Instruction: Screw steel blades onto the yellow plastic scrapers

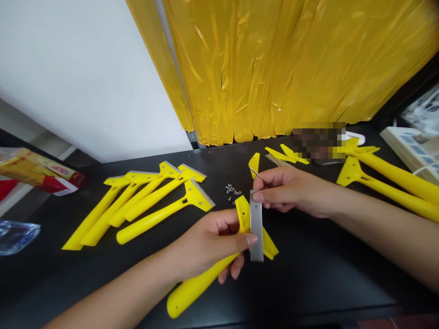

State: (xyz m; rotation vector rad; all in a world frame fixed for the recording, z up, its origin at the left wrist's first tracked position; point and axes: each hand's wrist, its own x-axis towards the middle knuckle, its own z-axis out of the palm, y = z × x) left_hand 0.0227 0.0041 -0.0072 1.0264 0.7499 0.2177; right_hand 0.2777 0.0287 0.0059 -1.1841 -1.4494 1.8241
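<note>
Head view: your left hand (207, 246), one, is closing its fingers round a yellow scraper (199, 287), its thumb pressing on a flat grey blade (256, 221); the scraper is slanting above the black table (329, 274), the blade standing upright across the front of its head. Your right hand (291, 189), one, is pinching the blade's upper end narrowly, a thin metal rod (258, 175) jutting from among its fingers. Small screws (230, 188), several, are lying loose just beyond the scraper's head. Bladed scrapers (151, 220), five, are lying at the left, closely grouped. Yellow handles (377, 186) are lying at the right, near your right forearm. A yellow plate (254, 163) is lying just beyond the rod.
</note>
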